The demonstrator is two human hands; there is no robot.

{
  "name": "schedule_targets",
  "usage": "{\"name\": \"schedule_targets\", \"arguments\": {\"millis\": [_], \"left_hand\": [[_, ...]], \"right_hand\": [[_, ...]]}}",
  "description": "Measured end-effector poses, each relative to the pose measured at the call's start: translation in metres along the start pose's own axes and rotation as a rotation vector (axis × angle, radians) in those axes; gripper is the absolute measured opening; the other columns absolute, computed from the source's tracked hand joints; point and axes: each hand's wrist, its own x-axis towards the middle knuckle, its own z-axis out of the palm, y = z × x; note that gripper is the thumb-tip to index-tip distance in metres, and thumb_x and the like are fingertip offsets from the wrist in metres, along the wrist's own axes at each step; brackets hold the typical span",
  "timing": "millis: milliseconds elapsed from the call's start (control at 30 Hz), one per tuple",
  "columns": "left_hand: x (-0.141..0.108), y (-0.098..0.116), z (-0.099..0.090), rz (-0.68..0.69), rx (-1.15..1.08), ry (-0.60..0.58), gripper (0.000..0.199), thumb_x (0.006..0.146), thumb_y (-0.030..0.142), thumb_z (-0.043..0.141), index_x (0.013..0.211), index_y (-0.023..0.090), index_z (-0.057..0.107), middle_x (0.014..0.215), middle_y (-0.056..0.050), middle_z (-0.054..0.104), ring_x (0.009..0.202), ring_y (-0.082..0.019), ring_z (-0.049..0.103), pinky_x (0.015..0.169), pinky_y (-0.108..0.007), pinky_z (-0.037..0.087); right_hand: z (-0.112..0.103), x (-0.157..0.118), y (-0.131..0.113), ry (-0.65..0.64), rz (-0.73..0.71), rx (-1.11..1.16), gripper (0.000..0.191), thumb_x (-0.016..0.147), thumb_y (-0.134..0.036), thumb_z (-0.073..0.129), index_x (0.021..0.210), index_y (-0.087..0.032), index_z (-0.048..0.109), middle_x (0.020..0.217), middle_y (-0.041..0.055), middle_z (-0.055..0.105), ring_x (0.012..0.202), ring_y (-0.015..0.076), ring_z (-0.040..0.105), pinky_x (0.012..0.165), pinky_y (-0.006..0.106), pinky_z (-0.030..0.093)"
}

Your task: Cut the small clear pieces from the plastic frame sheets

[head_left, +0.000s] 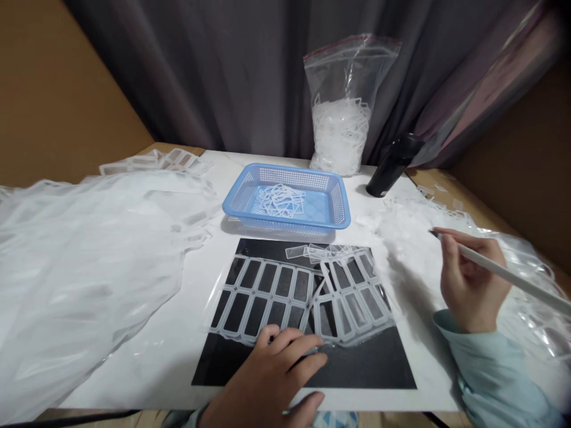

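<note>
Sheets [272,295] of windowed plastic lay on the black mat [232,365] on the bench [167,342], nearer than the blue basket [285,224]. The left hand [276,370] rested at their near edge, fingers loosely bent; whether it pinched anything could not be told. The right hand [476,280] gripped a white pen-like tool [520,277].

Head-worn view, facing forward and down across the counter [147,362].
It looks from the wearer's own side, left hand [279,371] and right hand [475,282] near the lens, grey curtain [223,77] farthest back.
</note>
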Motion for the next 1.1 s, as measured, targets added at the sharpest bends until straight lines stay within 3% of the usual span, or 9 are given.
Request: {"name": "schedule_targets", "arguments": {"millis": [67, 133, 267, 333, 600, 1100], "left_hand": [[0.0001, -0.0003, 0.0000, 0.013, -0.001, -0.001, 0.031, 0.093, 0.038, 0.062, 0.121, 0.027, 0.055, 0.127, 0.005, 0.060, 0.110, -0.019, 0.055, 0.092, -0.040, 0.031], [0.0018, -0.0004, -0.0010, 0.014, -0.001, -0.007, 0.031, 0.092, 0.039, 0.062, 0.120, 0.027, 0.056, 0.127, 0.005, 0.060, 0.109, -0.019, 0.056, 0.091, -0.040, 0.031], [0.0056, -0.0013, -0.0021, 0.016, 0.004, -0.007, 0.031, 0.092, 0.039, 0.063, 0.119, 0.027, 0.056, 0.125, 0.005, 0.061, 0.108, -0.019, 0.056, 0.089, -0.039, 0.032], [0.0058, -0.0022, -0.0014, 0.029, 0.003, -0.011, 0.032, 0.091, 0.040, 0.063, 0.119, 0.027, 0.056, 0.126, 0.005, 0.061, 0.108, -0.019, 0.057, 0.088, -0.039, 0.032], [0.0055, 0.0010, -0.0039, 0.012, 0.021, -0.001, 0.030, 0.093, 0.038, 0.061, 0.120, 0.026, 0.057, 0.125, 0.003, 0.062, 0.108, -0.020, 0.056, 0.090, -0.039, 0.032], [0.0068, -0.0020, -0.0041, 0.022, -0.003, -0.035, 0.031, 0.090, 0.041, 0.065, 0.117, 0.027, 0.058, 0.123, 0.005, 0.063, 0.106, -0.018, 0.057, 0.088, -0.038, 0.033]], "right_hand": [[0.0000, 0.0011, -0.0010, -0.136, 0.009, 0.094, 0.020, 0.094, -0.038, 0.060, 0.089, -0.019, 0.061, 0.107, 0.0115, 0.066, 0.098, 0.0269, 0.062, 0.078, 0.038, 0.049], [-0.0011, 0.0021, -0.0014, -0.348, 0.030, 0.173, 0.022, 0.093, -0.040, 0.061, 0.087, -0.020, 0.062, 0.108, 0.0094, 0.065, 0.105, 0.0274, 0.061, 0.091, 0.041, 0.046], [-0.0036, 0.0017, -0.0005, -0.832, 0.062, 0.287, 0.024, 0.098, -0.041, 0.054, 0.092, -0.021, 0.065, 0.108, 0.0067, 0.065, 0.100, 0.0226, 0.062, 0.087, 0.034, 0.048], [-0.0037, -0.0001, 0.0002, -0.939, 0.067, 0.301, 0.023, 0.099, -0.040, 0.052, 0.094, -0.021, 0.064, 0.107, 0.0061, 0.065, 0.101, 0.0217, 0.062, 0.087, 0.032, 0.047], [-0.0023, -0.0037, -0.0005, -1.038, 0.141, 0.301, 0.027, 0.099, -0.045, 0.053, 0.092, -0.021, 0.064, 0.098, 0.0058, 0.065, 0.097, 0.0220, 0.063, 0.082, 0.030, 0.050], [-0.0026, -0.0030, 0.0004, -1.092, 0.022, 0.246, 0.026, 0.101, -0.042, 0.048, 0.099, -0.021, 0.064, 0.101, 0.0072, 0.064, 0.097, 0.0228, 0.063, 0.082, 0.031, 0.051]]}}
